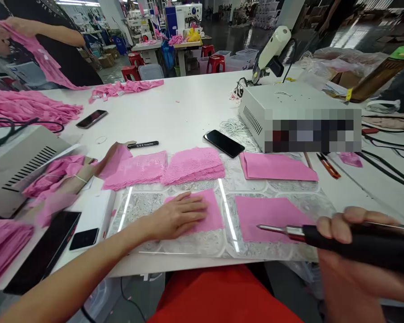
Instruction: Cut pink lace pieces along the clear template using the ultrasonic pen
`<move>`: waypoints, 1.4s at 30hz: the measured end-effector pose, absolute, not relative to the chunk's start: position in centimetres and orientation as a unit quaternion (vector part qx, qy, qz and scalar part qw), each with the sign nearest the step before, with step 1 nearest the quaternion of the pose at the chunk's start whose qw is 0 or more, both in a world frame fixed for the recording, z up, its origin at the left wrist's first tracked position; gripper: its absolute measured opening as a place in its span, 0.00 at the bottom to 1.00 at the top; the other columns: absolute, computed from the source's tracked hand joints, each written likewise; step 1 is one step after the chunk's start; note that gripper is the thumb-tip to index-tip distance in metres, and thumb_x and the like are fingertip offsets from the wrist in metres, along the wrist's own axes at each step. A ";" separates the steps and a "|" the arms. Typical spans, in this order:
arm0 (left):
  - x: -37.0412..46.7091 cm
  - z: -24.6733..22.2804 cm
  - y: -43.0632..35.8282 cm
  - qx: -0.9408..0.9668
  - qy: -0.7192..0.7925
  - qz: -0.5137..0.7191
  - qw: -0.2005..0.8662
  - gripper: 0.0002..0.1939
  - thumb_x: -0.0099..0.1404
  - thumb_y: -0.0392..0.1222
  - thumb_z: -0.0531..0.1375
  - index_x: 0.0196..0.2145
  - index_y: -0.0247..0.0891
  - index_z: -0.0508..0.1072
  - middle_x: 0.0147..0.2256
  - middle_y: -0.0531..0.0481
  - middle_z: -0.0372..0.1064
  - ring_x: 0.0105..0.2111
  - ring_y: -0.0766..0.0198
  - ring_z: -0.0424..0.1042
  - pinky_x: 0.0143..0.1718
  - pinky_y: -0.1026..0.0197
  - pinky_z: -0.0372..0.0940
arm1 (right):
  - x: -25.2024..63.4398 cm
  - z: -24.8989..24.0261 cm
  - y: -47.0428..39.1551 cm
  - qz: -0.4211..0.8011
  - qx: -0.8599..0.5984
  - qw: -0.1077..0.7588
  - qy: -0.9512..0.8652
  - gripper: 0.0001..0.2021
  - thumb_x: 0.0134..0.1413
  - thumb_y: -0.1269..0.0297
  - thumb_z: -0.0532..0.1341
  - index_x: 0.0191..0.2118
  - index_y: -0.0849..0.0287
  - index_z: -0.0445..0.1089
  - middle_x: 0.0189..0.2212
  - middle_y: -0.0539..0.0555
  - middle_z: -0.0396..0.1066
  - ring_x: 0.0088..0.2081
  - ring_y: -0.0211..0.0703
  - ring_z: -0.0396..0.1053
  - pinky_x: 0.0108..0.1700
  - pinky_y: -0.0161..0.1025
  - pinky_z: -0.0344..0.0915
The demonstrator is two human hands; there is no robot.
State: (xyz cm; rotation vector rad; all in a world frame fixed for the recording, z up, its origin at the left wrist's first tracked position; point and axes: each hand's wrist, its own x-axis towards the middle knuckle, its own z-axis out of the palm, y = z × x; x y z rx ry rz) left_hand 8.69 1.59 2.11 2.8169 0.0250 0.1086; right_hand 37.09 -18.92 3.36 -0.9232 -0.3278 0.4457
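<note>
My left hand (pixel 185 214) lies flat, palm down, on a pink fabric piece (pixel 212 211), covering part of it. That fabric rests on a clear patterned plastic mat (pixel 195 246). In my right hand (pixel 348 233) is a thick black-handled tool (pixel 360 246) with a tapered metal tip pointing left. The tip appears above a second pink fabric piece (pixel 269 215) on the mat; whether it touches cannot be made out. Behind the left hand are two stacks of pink lace-like pieces, one on the left (pixel 136 170) and one on the right (pixel 195 166). Folded pink fabric (pixel 278 167) lies behind the second piece.
A grey machine box (pixel 256 112) stands at the back right, a vented box (pixel 30 166) at left. Phones (pixel 225 142), a marker (pixel 143 144) and an orange cutter (pixel 328 165) lie about. Across the table a person's hand (pixel 22 27) holds pink fabric.
</note>
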 end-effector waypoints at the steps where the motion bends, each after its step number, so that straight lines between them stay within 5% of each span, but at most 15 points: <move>1: 8.6 1.9 1.5 0.987 0.002 0.024 0.158 0.19 0.73 0.41 0.49 0.59 0.40 0.65 0.62 0.48 0.59 0.65 0.59 0.52 0.67 0.47 0.42 | 36.0 3.8 -17.9 0.204 -0.430 0.859 -0.189 0.16 0.31 0.50 0.61 0.27 0.55 0.73 0.26 0.49 0.64 0.17 0.32 0.58 0.19 0.40 0.56; 9: 9.4 1.0 1.4 0.988 -0.001 -0.012 0.152 0.25 0.73 0.51 0.49 0.64 0.46 0.55 0.67 0.49 0.46 0.68 0.56 0.42 0.67 0.41 0.27 | 32.0 3.7 -14.7 0.297 -0.369 0.830 -0.295 0.17 0.40 0.52 0.62 0.33 0.59 0.74 0.27 0.51 0.67 0.17 0.36 0.64 0.19 0.39 0.61; 42: 9.9 -0.2 1.5 0.994 0.004 0.034 0.108 0.28 0.71 0.56 0.49 0.65 0.48 0.53 0.67 0.47 0.46 0.68 0.53 0.42 0.66 0.41 0.26 | 31.9 3.7 -13.6 0.283 -0.382 0.825 -0.304 0.15 0.42 0.53 0.60 0.33 0.57 0.75 0.28 0.51 0.66 0.17 0.35 0.63 0.19 0.39 0.61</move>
